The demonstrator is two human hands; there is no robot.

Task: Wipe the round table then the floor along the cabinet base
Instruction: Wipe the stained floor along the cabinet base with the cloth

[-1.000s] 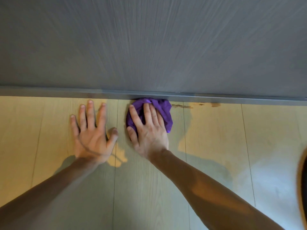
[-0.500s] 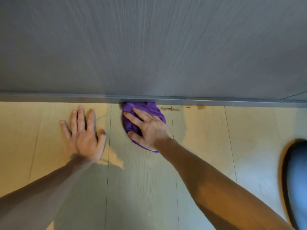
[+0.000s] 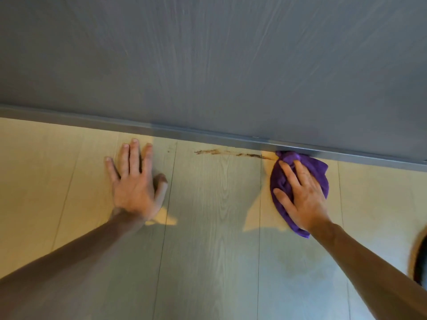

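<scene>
A crumpled purple cloth (image 3: 316, 167) lies on the pale wood-plank floor (image 3: 215, 227), its top touching the grey cabinet base strip (image 3: 208, 132). My right hand (image 3: 300, 195) presses flat on the cloth with fingers spread. A brown smear (image 3: 231, 153) runs along the floor just below the strip, ending at the cloth's left edge. Flat on the floor further left, my left hand (image 3: 136, 181) holds nothing, fingers apart.
The dark grey cabinet front (image 3: 208, 54) fills the upper half of the view. A dark round object with a brown rim (image 3: 419, 257) shows at the right edge. Open floor lies between my hands and below them.
My right hand has slid the cloth to the right along the base strip, away from my left hand. A brown smear now shows where the cloth was. The left hand stays flat.
</scene>
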